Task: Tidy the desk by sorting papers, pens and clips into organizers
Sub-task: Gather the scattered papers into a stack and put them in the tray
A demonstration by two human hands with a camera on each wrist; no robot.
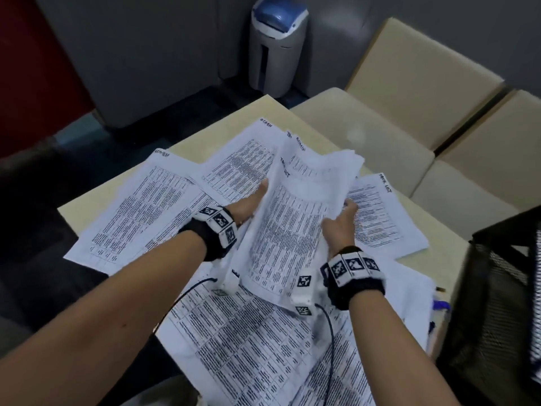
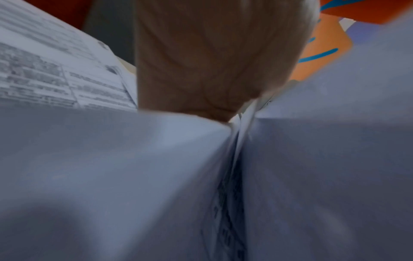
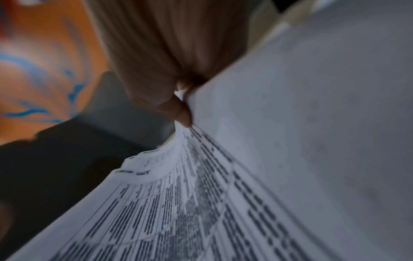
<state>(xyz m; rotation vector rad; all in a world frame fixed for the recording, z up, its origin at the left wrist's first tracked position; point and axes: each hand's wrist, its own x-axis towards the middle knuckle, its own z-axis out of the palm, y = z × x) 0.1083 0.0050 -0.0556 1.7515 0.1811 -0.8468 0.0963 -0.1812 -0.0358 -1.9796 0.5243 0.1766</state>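
A sheaf of printed papers (image 1: 295,218) is lifted above the desk, bowed between both hands. My left hand (image 1: 251,200) holds its left edge, the fingers hidden under the sheets. My right hand (image 1: 342,221) grips its right edge, thumb on top. In the right wrist view the thumb pinches the papers (image 3: 223,194) at their edge. In the left wrist view the palm presses against the papers (image 2: 156,167), blurred. More printed sheets (image 1: 140,206) lie spread over the beige desk (image 1: 205,139), with others (image 1: 377,212) to the right and a sheet (image 1: 243,341) near me.
A black mesh organizer (image 1: 503,294) stands at the desk's right edge. Pens (image 1: 439,306) peek out beside it, partly under paper. Beige cushioned seats (image 1: 409,112) lie beyond the desk. A grey and blue bin (image 1: 276,45) stands on the floor behind.
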